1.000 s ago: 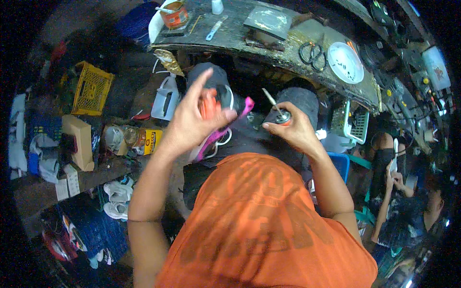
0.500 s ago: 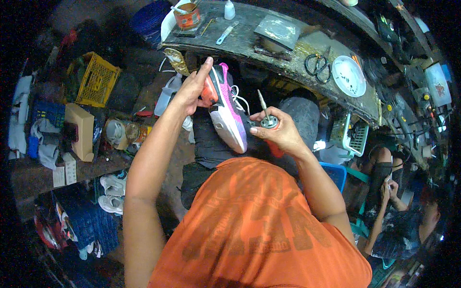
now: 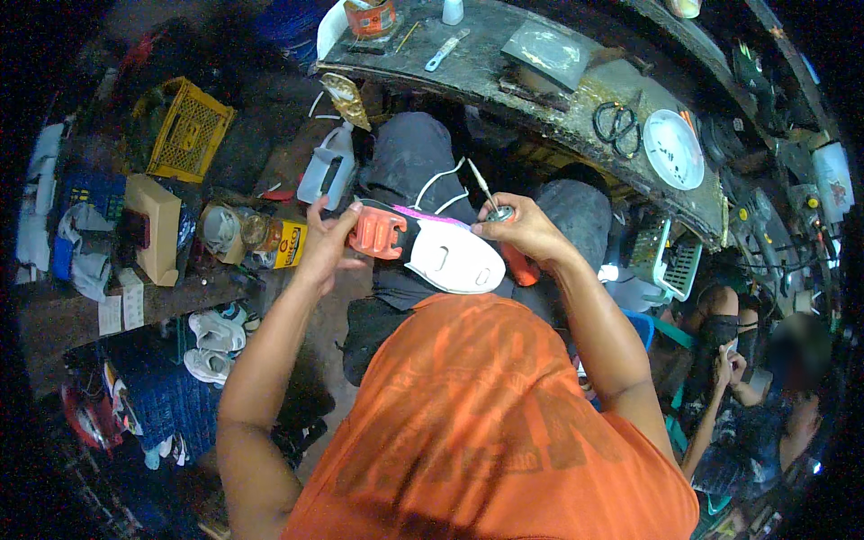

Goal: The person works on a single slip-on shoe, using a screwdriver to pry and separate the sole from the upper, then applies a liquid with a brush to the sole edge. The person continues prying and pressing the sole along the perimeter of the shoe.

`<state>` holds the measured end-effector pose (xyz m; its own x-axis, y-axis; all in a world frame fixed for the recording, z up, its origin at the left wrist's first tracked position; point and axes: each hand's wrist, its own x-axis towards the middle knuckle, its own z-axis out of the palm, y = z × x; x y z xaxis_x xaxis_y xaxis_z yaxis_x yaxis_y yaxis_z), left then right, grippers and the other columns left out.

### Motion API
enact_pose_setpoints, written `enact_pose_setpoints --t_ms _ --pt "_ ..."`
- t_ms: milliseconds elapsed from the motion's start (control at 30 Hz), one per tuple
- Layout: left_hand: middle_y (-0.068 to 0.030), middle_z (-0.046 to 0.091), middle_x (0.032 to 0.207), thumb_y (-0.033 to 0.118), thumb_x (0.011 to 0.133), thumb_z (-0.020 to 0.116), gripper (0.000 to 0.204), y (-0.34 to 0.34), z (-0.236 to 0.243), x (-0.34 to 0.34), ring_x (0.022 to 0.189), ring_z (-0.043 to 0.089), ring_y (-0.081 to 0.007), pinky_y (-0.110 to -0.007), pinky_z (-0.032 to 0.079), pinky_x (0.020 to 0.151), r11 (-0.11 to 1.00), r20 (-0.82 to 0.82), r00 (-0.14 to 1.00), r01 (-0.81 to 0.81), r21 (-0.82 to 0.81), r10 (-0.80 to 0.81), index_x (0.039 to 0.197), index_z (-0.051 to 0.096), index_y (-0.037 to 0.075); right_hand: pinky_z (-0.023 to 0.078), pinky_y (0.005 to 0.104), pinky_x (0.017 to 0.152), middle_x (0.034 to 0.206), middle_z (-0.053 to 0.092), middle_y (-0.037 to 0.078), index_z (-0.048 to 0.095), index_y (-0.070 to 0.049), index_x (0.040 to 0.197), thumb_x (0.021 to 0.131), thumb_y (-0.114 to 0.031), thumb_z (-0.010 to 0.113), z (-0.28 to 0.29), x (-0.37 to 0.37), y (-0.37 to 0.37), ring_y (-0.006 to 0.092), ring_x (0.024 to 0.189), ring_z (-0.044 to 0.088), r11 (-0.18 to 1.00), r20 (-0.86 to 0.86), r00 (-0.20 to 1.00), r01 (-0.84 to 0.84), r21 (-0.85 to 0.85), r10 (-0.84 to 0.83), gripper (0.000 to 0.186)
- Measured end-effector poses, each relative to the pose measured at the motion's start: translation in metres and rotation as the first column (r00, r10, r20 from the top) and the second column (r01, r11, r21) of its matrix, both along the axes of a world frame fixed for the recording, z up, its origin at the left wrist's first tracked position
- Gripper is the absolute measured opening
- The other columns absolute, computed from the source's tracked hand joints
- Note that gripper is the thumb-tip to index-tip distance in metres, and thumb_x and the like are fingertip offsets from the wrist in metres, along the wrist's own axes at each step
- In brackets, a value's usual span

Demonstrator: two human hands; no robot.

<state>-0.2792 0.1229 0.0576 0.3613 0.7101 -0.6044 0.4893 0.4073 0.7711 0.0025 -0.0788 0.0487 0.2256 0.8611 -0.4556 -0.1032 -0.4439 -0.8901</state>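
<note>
A sports shoe (image 3: 454, 263) lies tilted across my lap with its sole turned up toward me. The sole is white at the forefoot and orange at the heel, and the upper shows a strip of pink. My left hand (image 3: 329, 241) grips the heel end, its other fingers spread behind. In my right hand (image 3: 526, 231), beside the forefoot, is a small orange-red container (image 3: 518, 265) with a round grey top. A thin pale stick (image 3: 481, 183) rises from that top. The right fingertips are close to the shoe's edge; whether they touch it is unclear. A white lace (image 3: 436, 183) loops above the shoe.
Ahead stands a dark workbench (image 3: 486, 67) with an orange tin (image 3: 371, 20), a knife (image 3: 447, 50), black scissors (image 3: 616, 128) and a white bowl (image 3: 673, 149). At left are a jug (image 3: 328, 169), a yellow crate (image 3: 191, 130) and white shoes (image 3: 214, 346). Another person (image 3: 738, 396) sits at right.
The shoe has swung from nearly upright to lying sideways, and its sole now faces up. My left hand has come down and toward me with the heel. My right hand still holds the container.
</note>
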Motion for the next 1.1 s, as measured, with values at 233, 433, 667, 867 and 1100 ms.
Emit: enact_pose_setpoints --t_ms 233,433,667,867,1100 --pt "-0.0147 0.045 0.163 0.043 0.077 0.090 0.091 -0.010 0.012 0.006 0.160 0.025 -0.0401 -0.063 0.014 0.130 -0.028 -0.569 0.570 0.691 0.722 -0.592 0.155 0.052 0.015 0.052 0.0293 0.069 0.086 0.071 0.005 0.070 -0.006 0.101 0.082 -0.027 0.092 0.022 0.001 0.009 0.0109 0.080 0.064 0.997 0.170 0.985 0.043 -0.059 -0.033 0.036" --pt "-0.0095 0.063 0.101 0.035 0.064 0.096 0.076 -0.017 0.030 0.057 0.099 0.062 -0.0332 -0.048 0.049 0.091 -0.023 -0.529 0.606 0.645 0.764 -0.595 0.127 0.064 0.007 0.057 0.0307 0.082 0.103 0.075 0.007 0.067 -0.004 0.120 0.082 -0.019 0.090 0.055 0.030 -0.047 0.0118 0.090 0.069 0.980 0.273 0.945 0.151 0.130 -0.182 0.047" --pt "-0.0124 0.062 0.109 0.045 0.067 0.095 0.081 -0.077 0.039 0.114 0.105 0.062 -0.0340 -0.048 0.049 0.088 0.189 -0.369 0.742 0.548 0.815 -0.560 0.128 0.063 0.003 0.065 0.0371 0.072 0.105 0.072 0.008 0.057 -0.007 0.126 0.093 -0.020 0.079 0.047 0.026 -0.123 0.0199 0.086 0.073 0.748 -0.111 0.753 0.658 0.085 -0.649 0.042" --pt "-0.0160 0.064 0.116 0.045 0.069 0.095 0.080 -0.130 0.045 0.156 0.110 0.064 -0.0351 -0.049 0.051 0.095 0.346 -0.234 0.708 0.572 0.743 -0.667 0.126 0.063 -0.002 0.063 0.0371 0.076 0.110 0.070 0.009 0.056 -0.007 0.124 0.090 -0.015 0.080 0.041 0.012 -0.133 0.0198 0.091 0.072 0.484 -0.315 0.563 0.823 0.297 -0.764 0.043" --pt "-0.0166 0.060 0.142 0.055 0.092 0.079 0.080 -0.062 0.018 0.209 0.129 0.062 -0.0274 -0.043 0.048 0.111 0.650 0.534 0.399 0.612 0.451 -0.746 0.147 0.054 0.003 0.056 0.0313 0.080 0.103 0.068 0.004 0.059 -0.009 0.120 0.085 -0.013 0.083 0.046 0.046 -0.113 0.0144 0.088 0.068 0.651 -0.248 0.702 0.712 0.263 -0.667 0.043"
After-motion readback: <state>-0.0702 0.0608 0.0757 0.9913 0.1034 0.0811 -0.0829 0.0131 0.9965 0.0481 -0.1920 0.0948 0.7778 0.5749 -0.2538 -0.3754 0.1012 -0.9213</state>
